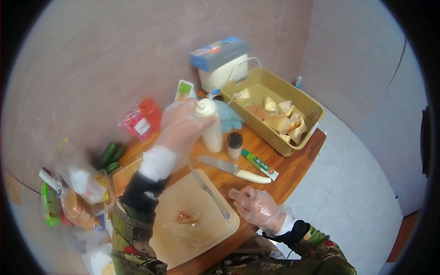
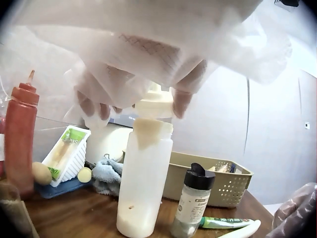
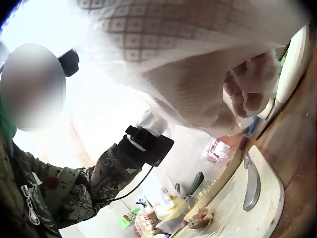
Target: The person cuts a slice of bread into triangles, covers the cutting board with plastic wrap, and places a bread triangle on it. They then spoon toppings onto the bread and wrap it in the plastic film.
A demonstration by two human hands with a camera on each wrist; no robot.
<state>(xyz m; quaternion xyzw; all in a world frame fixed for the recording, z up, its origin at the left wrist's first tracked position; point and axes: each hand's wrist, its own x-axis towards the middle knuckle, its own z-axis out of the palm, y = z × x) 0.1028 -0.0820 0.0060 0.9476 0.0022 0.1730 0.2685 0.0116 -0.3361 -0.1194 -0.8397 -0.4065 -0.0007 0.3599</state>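
Observation:
A white squeeze bottle [image 1: 212,135] stands upright on the wooden table, mostly see-through with pale sauce near its neck. My gloved left hand [image 1: 183,121] is at its top, fingers and thumb around the cap [image 2: 154,103]. Beside the bottle stands a black-capped seasoning jar [image 1: 234,145]. My gloved right hand [image 1: 261,208] hovers by the table's near edge, fingers loosely curled, nothing visible in them. It is close to the cutting board [image 1: 178,243], where a small piece of food [image 1: 185,217] with reddish filling and a table knife [image 1: 211,192] lie.
A white-handled kitchen knife [image 1: 233,169] and a green tube [image 1: 260,164] lie between bottle and right hand. An olive basket [image 1: 311,123] with wrapped food stands at the back right. Cucumbers [image 1: 110,156] and bagged bread [image 1: 79,208] sit at left; a red sauce bottle [image 2: 21,134] stands behind.

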